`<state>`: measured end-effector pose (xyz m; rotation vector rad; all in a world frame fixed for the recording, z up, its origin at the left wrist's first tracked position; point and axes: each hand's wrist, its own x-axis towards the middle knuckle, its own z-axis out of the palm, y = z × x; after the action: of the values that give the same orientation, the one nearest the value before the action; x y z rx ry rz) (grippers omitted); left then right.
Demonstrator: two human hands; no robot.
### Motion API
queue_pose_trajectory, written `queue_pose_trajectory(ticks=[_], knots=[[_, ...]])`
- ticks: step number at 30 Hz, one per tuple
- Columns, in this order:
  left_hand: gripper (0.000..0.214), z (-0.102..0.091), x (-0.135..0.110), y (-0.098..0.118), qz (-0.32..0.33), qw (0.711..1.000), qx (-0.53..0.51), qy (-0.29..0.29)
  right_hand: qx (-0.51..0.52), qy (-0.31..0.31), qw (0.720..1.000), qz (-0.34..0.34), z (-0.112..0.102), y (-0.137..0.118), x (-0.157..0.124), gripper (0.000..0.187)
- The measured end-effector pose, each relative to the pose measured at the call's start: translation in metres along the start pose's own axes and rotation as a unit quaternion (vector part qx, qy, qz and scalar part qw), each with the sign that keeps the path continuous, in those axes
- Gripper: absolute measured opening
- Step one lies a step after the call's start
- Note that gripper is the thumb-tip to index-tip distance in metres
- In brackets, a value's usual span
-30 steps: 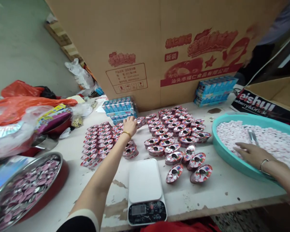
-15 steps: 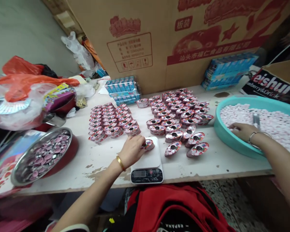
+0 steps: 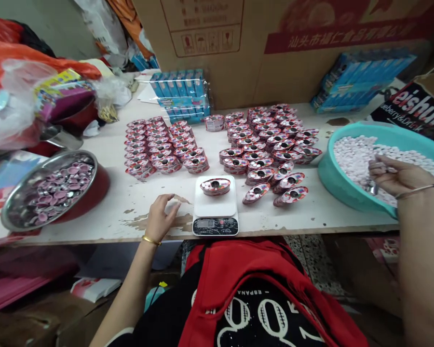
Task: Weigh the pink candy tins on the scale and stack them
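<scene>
My left hand [image 3: 159, 217] lies open at the left of the white digital scale [image 3: 215, 205], thumb and forefinger apart, holding nothing. A small oval printed container [image 3: 215, 187] with a dark hole in its top rests on the scale's plate. My right hand [image 3: 394, 174] is over the teal basin [image 3: 332, 185], its fingers closed on a few small white candies. Many more white candies [image 3: 350, 149] fill the basin. A shiny metal piece [image 3: 372, 188], perhaps a scoop, shows just below the right fingers; its full shape is hidden.
Rows of similar oval containers [image 3: 161, 144] stand behind the scale, with another group [image 3: 264, 140] to the right. A metal bowl [image 3: 12, 219] of pink-and-silver caps sits at the left. Blue wrapped packs [image 3: 183, 94] lean against a large cardboard box [image 3: 253, 86].
My left hand has let go of the oval container on the scale and drawn back left. My right hand has lifted slightly, its fingers now closed. The view has tilted downward.
</scene>
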<state>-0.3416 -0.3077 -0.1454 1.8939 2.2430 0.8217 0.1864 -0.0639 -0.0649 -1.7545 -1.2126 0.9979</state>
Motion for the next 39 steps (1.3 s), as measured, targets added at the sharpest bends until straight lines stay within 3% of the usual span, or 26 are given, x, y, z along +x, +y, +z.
queue_pose_trajectory(ticks=[3,6,9,12,14,17,21,30,35,37,39], knots=[[0.035,0.019,-0.023,-0.018,-0.038,0.999,0.026,0.012,0.148,-0.12,0.979,0.068,0.03,-0.024,-0.026,0.021],[0.038,0.031,-0.034,-0.023,-0.06,0.995,0.07,0.031,0.134,-0.204,0.969,0.041,0.081,-0.058,-0.064,0.009],[0.038,0.035,-0.037,-0.023,-0.067,0.994,0.08,0.038,0.087,-0.321,0.943,0.001,0.14,-0.086,-0.101,0.011],[0.037,0.034,-0.037,-0.024,-0.064,0.995,0.07,0.043,-0.015,-0.398,0.911,-0.107,0.194,-0.103,-0.126,0.009],[0.037,0.033,-0.037,-0.025,-0.06,0.995,0.068,0.046,-0.102,-0.409,0.883,-0.207,0.221,-0.11,-0.137,0.002],[0.036,0.033,-0.038,-0.026,-0.056,0.995,0.064,0.052,-0.23,-0.408,0.823,-0.322,0.249,-0.116,-0.147,0.008],[0.035,0.034,-0.038,-0.027,-0.055,0.995,0.061,0.057,-0.34,-0.408,0.76,-0.373,0.266,-0.117,-0.154,0.011],[0.035,0.033,-0.037,-0.027,-0.059,0.995,0.059,0.052,-0.425,-0.416,0.705,-0.387,0.271,-0.107,-0.154,0.025],[0.034,0.033,-0.037,-0.026,-0.065,0.995,0.053,0.051,-0.407,-0.402,0.72,-0.393,0.268,-0.111,-0.156,0.016],[0.034,0.033,-0.037,-0.026,-0.068,0.995,0.051,0.05,-0.36,-0.396,0.756,-0.377,0.263,-0.115,-0.155,0.012],[0.033,0.032,-0.037,-0.025,-0.068,0.995,0.049,0.05,-0.245,-0.403,0.817,-0.333,0.252,-0.118,-0.151,0.011]])
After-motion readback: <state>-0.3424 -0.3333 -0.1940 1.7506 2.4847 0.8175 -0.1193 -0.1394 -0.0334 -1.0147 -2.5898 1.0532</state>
